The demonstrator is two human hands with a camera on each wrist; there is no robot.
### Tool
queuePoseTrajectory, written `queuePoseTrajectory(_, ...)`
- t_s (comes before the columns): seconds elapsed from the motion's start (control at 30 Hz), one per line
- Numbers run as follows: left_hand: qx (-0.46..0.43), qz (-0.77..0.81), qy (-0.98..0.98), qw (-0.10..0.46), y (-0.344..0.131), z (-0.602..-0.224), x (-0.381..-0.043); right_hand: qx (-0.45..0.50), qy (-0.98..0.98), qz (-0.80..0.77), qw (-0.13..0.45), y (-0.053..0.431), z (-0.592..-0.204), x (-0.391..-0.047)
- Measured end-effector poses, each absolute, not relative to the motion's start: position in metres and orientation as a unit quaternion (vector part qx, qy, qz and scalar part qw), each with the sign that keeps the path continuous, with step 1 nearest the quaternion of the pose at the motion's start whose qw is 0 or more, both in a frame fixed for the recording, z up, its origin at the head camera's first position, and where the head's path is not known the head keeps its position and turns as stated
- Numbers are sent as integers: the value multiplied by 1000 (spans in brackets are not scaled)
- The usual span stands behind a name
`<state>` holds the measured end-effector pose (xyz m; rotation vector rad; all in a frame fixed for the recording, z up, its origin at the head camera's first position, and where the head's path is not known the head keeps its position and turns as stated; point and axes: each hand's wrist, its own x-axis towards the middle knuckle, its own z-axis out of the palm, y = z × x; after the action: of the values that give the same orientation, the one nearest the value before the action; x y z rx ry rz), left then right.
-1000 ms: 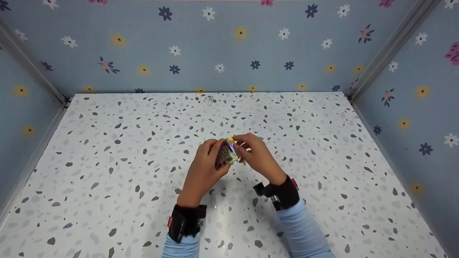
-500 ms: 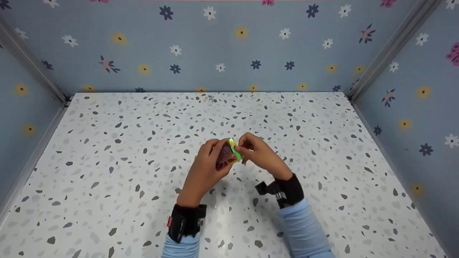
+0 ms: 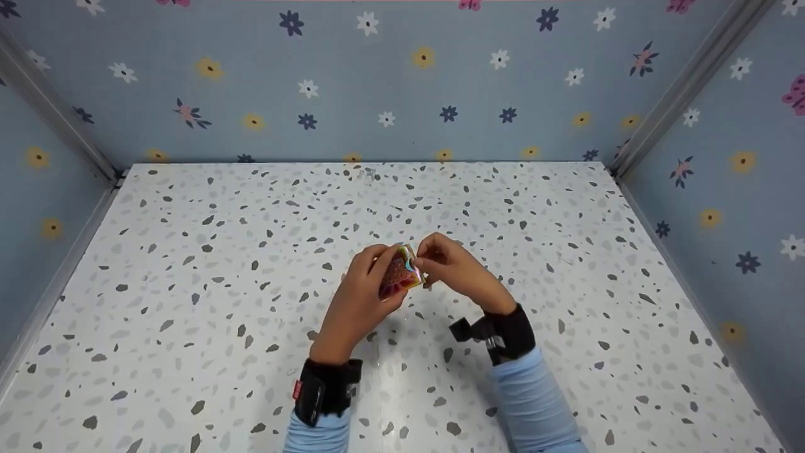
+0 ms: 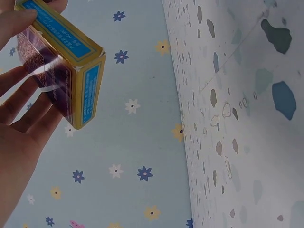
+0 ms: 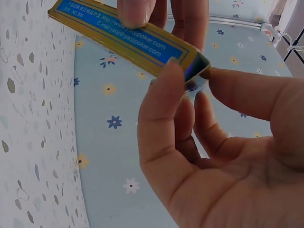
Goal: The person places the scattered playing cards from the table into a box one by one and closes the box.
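Note:
My left hand (image 3: 358,292) grips a playing card box (image 3: 396,277) above the table, thumb on one narrow side and fingers on the other. The box has a dark red patterned face and gold edges; in the left wrist view its sides carry blue printed panels (image 4: 89,92). At the right end of the box, my right hand (image 3: 458,270) has its thumb and forefinger close together. In the right wrist view that end stands open, with a small flap (image 5: 203,66) at the thumb tip and the forefinger against the box edge. The inside is mostly hidden.
Below the hands lies a white speckled tabletop (image 3: 251,346). Blue flowered panels (image 3: 402,82) enclose it at the back and both sides, joined by grey metal corner posts (image 3: 679,88). Black camera straps (image 3: 327,390) circle both wrists.
My right hand has shifted slightly right at the box's end, with its wrist turning outward. More of the dark red face and shiny end now shows. My left hand has barely moved.

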<state>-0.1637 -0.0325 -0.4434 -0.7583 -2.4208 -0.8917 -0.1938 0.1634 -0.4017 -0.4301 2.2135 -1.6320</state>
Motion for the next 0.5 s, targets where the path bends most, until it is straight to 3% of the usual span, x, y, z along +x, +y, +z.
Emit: queuePoseTrajectory(0.5, -284, -300, -882, 227, -33, -443, -163, -152, 775, -576, 209, 161, -402, -194)
